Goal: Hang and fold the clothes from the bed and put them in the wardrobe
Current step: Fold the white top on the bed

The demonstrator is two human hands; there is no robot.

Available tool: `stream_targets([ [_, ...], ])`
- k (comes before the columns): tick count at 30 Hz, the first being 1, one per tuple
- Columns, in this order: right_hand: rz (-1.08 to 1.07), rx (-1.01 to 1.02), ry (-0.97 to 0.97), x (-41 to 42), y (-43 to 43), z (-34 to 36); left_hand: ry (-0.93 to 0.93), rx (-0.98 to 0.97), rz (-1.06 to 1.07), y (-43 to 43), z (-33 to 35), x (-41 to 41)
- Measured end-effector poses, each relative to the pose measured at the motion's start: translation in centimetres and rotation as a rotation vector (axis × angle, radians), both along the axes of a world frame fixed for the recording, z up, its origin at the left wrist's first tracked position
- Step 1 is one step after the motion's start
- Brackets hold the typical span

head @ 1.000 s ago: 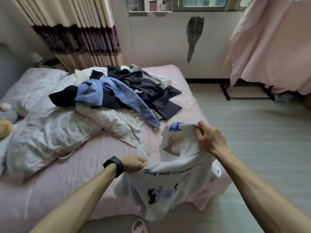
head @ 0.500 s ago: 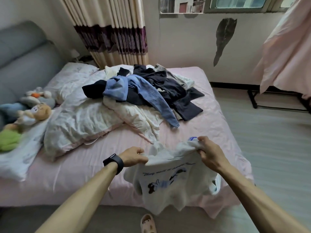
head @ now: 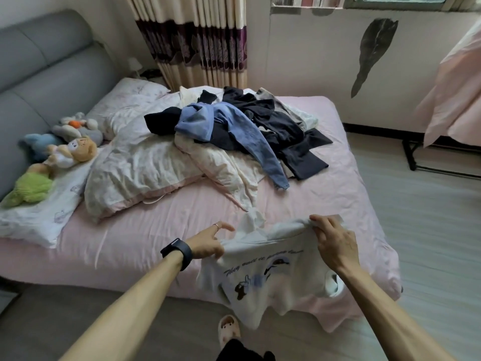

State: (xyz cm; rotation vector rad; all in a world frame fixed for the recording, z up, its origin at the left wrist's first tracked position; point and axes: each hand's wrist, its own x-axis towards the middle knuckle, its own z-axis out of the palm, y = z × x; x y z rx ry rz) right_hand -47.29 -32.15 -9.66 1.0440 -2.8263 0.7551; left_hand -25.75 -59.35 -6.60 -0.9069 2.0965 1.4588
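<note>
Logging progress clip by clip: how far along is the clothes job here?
Done: no folded or hung garment shows anywhere in view. In hand: the left hand and right hand hold a white printed T-shirt by its top edge over the near side of the bed. Left: the pile of dark and blue clothes lying further back on the bed, plus this shirt.

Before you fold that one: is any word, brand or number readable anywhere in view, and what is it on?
"They ...": cursive line printed across the white T-shirt; only the first word is fairly legible, the rest is motion-blurred.
Wristwatch: dark face, nothing readable.
Items on the window ledge: too small to read.
No other text, label or number shows.
</note>
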Motion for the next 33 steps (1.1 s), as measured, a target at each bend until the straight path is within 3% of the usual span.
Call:
stream_targets([
  [4,0.027,-0.022,-0.006,-0.1,-1.3,-1.0,0.013,0.099,0.055,0.6,-0.4,0.2],
  [7,0.066,-0.031,0.001,-0.9,-2.9,-1.5,-0.058,0.312,0.194,-0.7,-1.7,-0.3],
  [10,0.064,-0.040,0.046,-3.0,-4.7,-2.1,-0.107,0.449,0.185,-2.7,-2.1,-2.5],
  [16,0.032,0.034,0.189,-11.0,-10.4,-1.7,0.397,0.014,0.450,-8.3,-0.9,-13.1],
  [21,-0.078,0.065,0.246,-18.9,-16.7,-2.1,0.561,-0.652,0.097,-13.6,-2.7,-22.8],
  [24,-0.177,0.219,0.106,-22.9,-20.1,-4.9,0.288,-0.799,-0.140,-16.5,-7.3,-27.7],
  [26,-0.225,0.412,-0.020,-24.9,-21.9,-8.0,0.065,-0.772,-0.253,-18.3,-11.6,-30.5],
  [29,-0.181,0.658,-0.212,-24.4,-22.7,-15.0,-0.100,-0.702,-0.364,-19.0,-19.1,-31.5],
  [33,-0.096,0.806,-0.402,-19.8,-21.5,-23.7,-0.208,-0.585,-0.302,-17.9,-27.5,-28.5],
])
